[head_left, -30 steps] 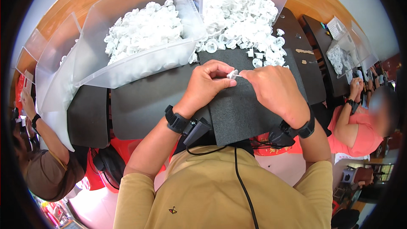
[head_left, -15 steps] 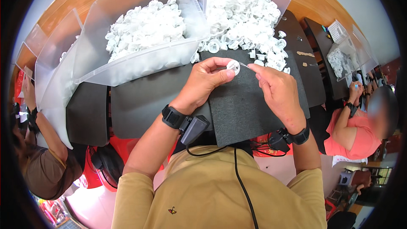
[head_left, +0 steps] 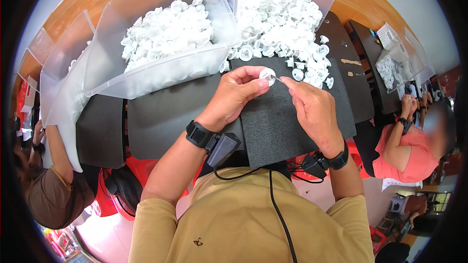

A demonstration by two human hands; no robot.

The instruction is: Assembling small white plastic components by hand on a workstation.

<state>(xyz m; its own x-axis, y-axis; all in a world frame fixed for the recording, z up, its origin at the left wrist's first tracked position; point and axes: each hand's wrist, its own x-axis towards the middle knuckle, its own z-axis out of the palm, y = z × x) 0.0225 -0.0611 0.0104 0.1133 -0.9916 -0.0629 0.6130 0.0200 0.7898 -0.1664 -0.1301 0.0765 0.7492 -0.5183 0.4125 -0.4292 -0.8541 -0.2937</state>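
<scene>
Between thumb and fingers, my left hand (head_left: 240, 87) pinches a small round white plastic part (head_left: 266, 73). My right hand (head_left: 314, 104) is closed on a thin metal blade-like tool (head_left: 278, 79), whose handle is hidden in the fingers. The tool's tip meets the edge of the white part, or comes very close to it. Both hands are held above a dark foam mat (head_left: 273, 126). Beyond them lies a large heap of similar white parts (head_left: 280, 17), some spilling onto the mat's far edge.
A clear plastic bin (head_left: 161, 80) with many white parts stands at the far left. The brown table (head_left: 170, 122) runs to both sides. Co-workers sit left (head_left: 58, 185) and right (head_left: 404, 146). Straps and cables (head_left: 278, 204) hang from my wrists.
My right hand has moved left and slightly down, bringing the tool to the white part. Several loose parts at the heap's near edge have shifted. The left hand has hardly moved.
</scene>
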